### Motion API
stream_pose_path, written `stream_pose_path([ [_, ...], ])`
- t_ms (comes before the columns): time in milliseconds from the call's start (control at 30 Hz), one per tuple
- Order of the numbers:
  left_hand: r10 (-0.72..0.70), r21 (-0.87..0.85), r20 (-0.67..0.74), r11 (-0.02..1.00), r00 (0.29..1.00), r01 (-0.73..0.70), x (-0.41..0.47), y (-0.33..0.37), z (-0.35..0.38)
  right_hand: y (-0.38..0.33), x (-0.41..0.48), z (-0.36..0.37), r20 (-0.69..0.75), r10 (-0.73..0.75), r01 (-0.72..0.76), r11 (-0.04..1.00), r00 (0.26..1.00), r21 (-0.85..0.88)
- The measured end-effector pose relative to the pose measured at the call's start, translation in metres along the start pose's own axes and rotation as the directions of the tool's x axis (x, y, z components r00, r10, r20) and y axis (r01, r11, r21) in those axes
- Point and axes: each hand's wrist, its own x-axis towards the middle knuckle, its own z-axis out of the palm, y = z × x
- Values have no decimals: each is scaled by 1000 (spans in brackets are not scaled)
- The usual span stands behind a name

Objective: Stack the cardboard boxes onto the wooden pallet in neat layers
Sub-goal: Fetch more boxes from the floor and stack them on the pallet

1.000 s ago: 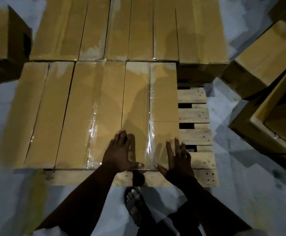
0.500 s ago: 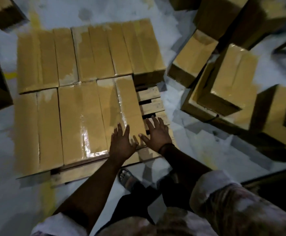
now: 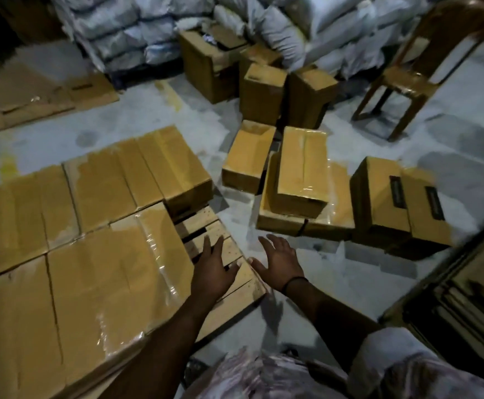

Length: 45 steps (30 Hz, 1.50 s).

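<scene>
Head view. The wooden pallet lies on the floor at lower left. A first layer of cardboard boxes covers nearly all of it, set side by side in two rows with their long axes running from the near edge to the far edge. Only the near right corner shows bare slats, a strip that looks about one box wide.

The left hand is over that strip, palm down, its fingers straight, a little apart and holding nothing. I cannot tell whether it rests on the slats or hangs just above them. The right hand is just past the pallet's right edge, over the floor, its fingers spread and empty.

The next move, as I judge it, is to fetch one more box for the gap. The loose boxes lie ahead and to the right of both hands, well apart from them. The nearest is a taped box lying on a lower box. Its long axis points away from the person, much as the gap runs, so it would need little turning. The right hand is the nearer one.

Two boxes farther right carry dark labels, but the print is too blurred to read. No brand is legible anywhere. Clear tape shines on several box tops.
</scene>
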Motion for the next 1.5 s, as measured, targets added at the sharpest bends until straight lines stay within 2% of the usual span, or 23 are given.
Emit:
stream_pose_path([
  [333,241,-11,83,971,967,-240,35,170,78,150,-26,-90,-171,229,-215,972,958,98],
  [600,302,-14,169,953,938,-304,75,216,119,215,-13,-115,-184,353,-327,932,917,157],
  [767,253,11,224,965,941,-263,129,214,131,232,31,-125,-151,369,-334,918,917,213],
  [1000,227,27,287,969,931,-244,247,228,153,276,129,-148,-124,374,-346,916,919,201],
  [1133,188,-12,267,981,945,-192,301,233,145,286,187,-167,-104,365,-341,919,925,196],
  [1267,135,48,275,987,952,-154,352,228,135,290,245,-177,-77,366,-343,915,928,212],
  [1433,40,26,241,999,970,-47,395,217,137,302,299,-158,-71,370,-339,900,926,276],
  [1500,-4,42,250,999,968,-7,414,213,148,314,326,-148,-21,361,-342,900,932,269],
])
